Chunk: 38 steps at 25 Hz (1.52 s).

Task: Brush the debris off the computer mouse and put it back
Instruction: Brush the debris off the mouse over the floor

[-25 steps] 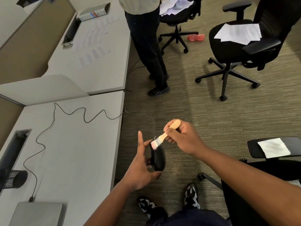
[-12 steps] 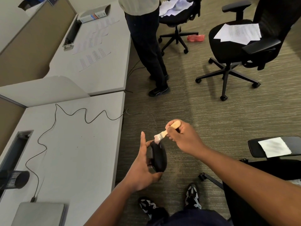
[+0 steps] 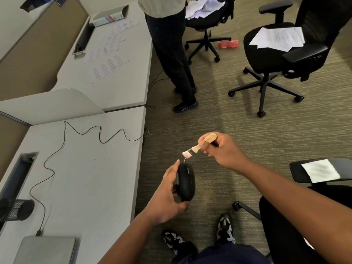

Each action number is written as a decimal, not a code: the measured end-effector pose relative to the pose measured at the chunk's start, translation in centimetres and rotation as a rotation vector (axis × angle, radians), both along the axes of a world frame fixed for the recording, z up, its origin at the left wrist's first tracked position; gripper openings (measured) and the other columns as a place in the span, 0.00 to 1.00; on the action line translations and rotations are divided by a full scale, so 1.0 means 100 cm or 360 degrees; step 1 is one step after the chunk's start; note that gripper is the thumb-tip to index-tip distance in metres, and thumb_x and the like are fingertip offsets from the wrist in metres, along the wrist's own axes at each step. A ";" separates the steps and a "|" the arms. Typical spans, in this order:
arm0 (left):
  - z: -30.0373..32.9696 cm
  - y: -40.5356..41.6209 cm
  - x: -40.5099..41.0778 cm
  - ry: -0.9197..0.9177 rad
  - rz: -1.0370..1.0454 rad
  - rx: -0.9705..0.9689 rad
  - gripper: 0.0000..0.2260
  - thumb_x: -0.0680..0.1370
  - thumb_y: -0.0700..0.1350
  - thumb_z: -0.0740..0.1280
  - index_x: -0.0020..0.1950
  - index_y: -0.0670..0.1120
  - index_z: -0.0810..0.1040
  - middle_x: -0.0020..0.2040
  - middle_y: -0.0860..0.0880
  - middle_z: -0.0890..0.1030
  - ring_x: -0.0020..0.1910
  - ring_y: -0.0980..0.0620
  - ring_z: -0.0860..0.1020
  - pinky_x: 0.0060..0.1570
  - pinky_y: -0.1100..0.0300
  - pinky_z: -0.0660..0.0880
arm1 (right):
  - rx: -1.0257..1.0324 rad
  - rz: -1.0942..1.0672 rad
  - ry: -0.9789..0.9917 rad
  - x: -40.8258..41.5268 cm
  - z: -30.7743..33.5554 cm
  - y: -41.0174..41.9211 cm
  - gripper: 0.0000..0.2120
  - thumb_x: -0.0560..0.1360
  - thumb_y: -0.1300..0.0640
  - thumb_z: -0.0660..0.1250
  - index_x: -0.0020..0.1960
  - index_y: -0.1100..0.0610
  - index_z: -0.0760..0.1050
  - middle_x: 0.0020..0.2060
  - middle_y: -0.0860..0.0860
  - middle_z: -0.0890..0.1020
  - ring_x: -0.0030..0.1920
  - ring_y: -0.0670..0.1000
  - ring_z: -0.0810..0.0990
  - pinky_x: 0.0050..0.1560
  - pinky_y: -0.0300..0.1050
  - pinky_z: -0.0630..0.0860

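The brushing step looked to be in hand, caught between strokes: the right hand (image 3: 222, 150) pinched the wooden handle of a small brush (image 3: 198, 146), whose pale bristles hung just above the front of the computer mouse (image 3: 185, 181) without touching it. The left hand (image 3: 165, 195) gripped the mouse from its side, fingers curled round it, out over the carpet beside the tabletop (image 3: 91, 178). The mouse was black, smooth and rounded, its thin cable (image 3: 82, 133) trailing back across the tabletop; any debris on it was too small to tell. Next would probably come another sweep down its back, then setting it on the tabletop.
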<state>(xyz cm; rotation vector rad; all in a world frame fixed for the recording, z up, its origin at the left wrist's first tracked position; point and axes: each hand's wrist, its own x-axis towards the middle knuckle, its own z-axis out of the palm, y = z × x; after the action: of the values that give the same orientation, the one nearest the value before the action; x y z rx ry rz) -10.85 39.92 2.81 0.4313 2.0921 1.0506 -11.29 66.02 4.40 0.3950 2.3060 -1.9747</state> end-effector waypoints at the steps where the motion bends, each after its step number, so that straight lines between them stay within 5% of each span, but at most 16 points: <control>1: 0.000 0.000 0.000 -0.0001 -0.0008 -0.0002 0.57 0.70 0.38 0.81 0.82 0.71 0.48 0.80 0.68 0.54 0.75 0.45 0.73 0.65 0.51 0.81 | 0.0000 0.0069 -0.0019 -0.001 0.002 0.004 0.02 0.80 0.53 0.71 0.49 0.49 0.83 0.41 0.52 0.86 0.41 0.51 0.81 0.52 0.62 0.81; 6: 0.005 0.003 0.004 0.0003 -0.0057 -0.0005 0.55 0.71 0.36 0.80 0.84 0.64 0.49 0.78 0.68 0.56 0.74 0.47 0.73 0.63 0.57 0.81 | 0.0081 0.0350 -0.0039 -0.004 0.008 0.010 0.03 0.80 0.57 0.70 0.50 0.52 0.84 0.46 0.62 0.84 0.43 0.53 0.79 0.52 0.62 0.81; 14: 0.002 0.000 0.009 -0.0017 -0.0031 0.0024 0.55 0.71 0.36 0.81 0.85 0.62 0.49 0.78 0.69 0.54 0.74 0.47 0.73 0.62 0.58 0.81 | 0.0105 0.0412 -0.0079 -0.009 -0.005 0.008 0.03 0.80 0.56 0.71 0.49 0.51 0.83 0.45 0.58 0.86 0.43 0.49 0.80 0.55 0.60 0.81; 22: 0.002 0.003 0.010 -0.0037 -0.0027 0.0048 0.54 0.72 0.36 0.80 0.85 0.63 0.49 0.79 0.69 0.53 0.72 0.49 0.75 0.62 0.60 0.81 | 0.0303 0.0145 -0.0034 -0.006 -0.020 0.000 0.05 0.81 0.56 0.69 0.49 0.48 0.81 0.35 0.51 0.82 0.33 0.50 0.75 0.38 0.51 0.75; 25: 0.000 0.002 0.010 -0.0027 -0.0019 0.0050 0.55 0.72 0.37 0.80 0.85 0.62 0.49 0.80 0.70 0.53 0.73 0.49 0.74 0.63 0.59 0.81 | 0.0209 -0.0126 0.0048 -0.004 -0.022 0.004 0.04 0.81 0.53 0.69 0.49 0.46 0.81 0.41 0.53 0.86 0.41 0.59 0.83 0.46 0.59 0.82; 28: -0.001 0.002 0.009 -0.0005 -0.0031 0.0040 0.54 0.72 0.37 0.80 0.85 0.62 0.48 0.79 0.70 0.53 0.74 0.48 0.73 0.65 0.60 0.79 | 0.0042 -0.0099 0.0024 -0.003 -0.017 0.008 0.05 0.81 0.55 0.69 0.48 0.48 0.82 0.42 0.54 0.86 0.42 0.55 0.84 0.51 0.62 0.82; 38: 0.000 0.003 0.008 0.0172 -0.0255 -0.0144 0.55 0.74 0.38 0.78 0.85 0.65 0.44 0.79 0.74 0.46 0.77 0.51 0.67 0.67 0.56 0.79 | 0.0201 0.0526 0.0035 -0.008 -0.001 0.007 0.02 0.80 0.53 0.72 0.49 0.49 0.84 0.41 0.41 0.85 0.42 0.37 0.82 0.47 0.36 0.76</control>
<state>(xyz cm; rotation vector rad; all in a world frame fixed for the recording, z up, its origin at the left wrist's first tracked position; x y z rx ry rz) -10.05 40.27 2.79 0.6113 2.1504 0.8530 -12.05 66.71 4.28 -0.0035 2.3344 -1.6915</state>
